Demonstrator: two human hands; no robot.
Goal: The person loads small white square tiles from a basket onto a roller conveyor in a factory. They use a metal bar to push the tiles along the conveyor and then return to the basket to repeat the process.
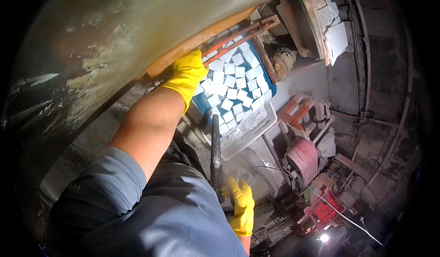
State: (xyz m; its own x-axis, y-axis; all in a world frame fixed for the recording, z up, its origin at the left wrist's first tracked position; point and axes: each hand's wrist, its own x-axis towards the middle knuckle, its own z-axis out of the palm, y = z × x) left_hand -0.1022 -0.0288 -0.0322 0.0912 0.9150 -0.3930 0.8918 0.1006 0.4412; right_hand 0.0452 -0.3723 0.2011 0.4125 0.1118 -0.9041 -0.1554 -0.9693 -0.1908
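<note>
My left hand (188, 76), in a yellow rubber glove, reaches up and closes round the near end of a rusty orange metal bar (243, 36). Beyond it, many small white square pieces (229, 80) lie loose in a blue tray (273, 91). A white perforated plastic basket (250, 140) shows below that tray. Lower down is my right hand (240, 209), also gloved in yellow, with bent fingers beside the lower part of a dark metal pipe (216, 151). Its fingertips are blurred, so whether they touch the pipe is unclear.
A large, worn curved surface (105, 32) fills the upper left, close above my left arm. White boards (337, 41) lean at the upper right. Rolled pink material (302, 158), a red basket (326, 206) and a white cable (353, 222) are at the lower right.
</note>
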